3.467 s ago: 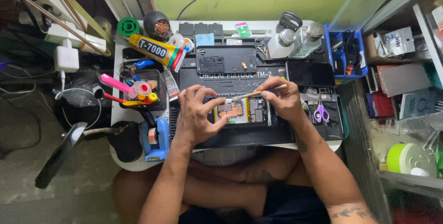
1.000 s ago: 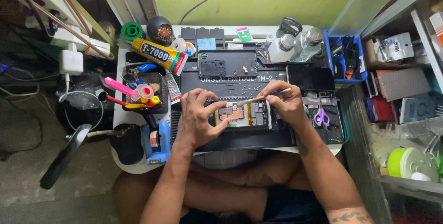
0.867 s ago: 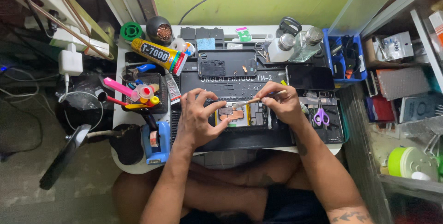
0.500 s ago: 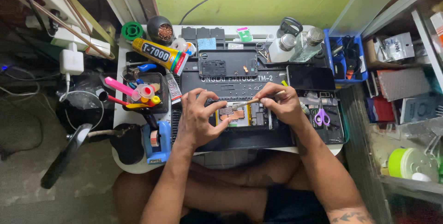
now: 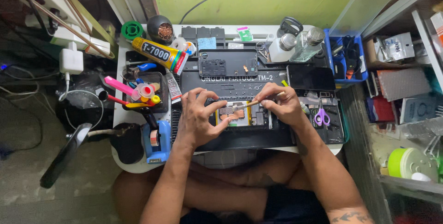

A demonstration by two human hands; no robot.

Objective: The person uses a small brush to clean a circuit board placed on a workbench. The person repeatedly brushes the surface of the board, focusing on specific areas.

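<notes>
Two hands work at the middle of the frame: the left hand and the right hand. One opened phone lies between them, and one small brush crosses it. Above, at the centre top, sits one dark phone frame, with one black phone to its right. Two clear bottles stand at the upper right of the table. One yellow glue tube lies upper left, beside one green spool. One pair of purple scissors rests right of centre. One blue tape dispenser sits lower left.
</notes>
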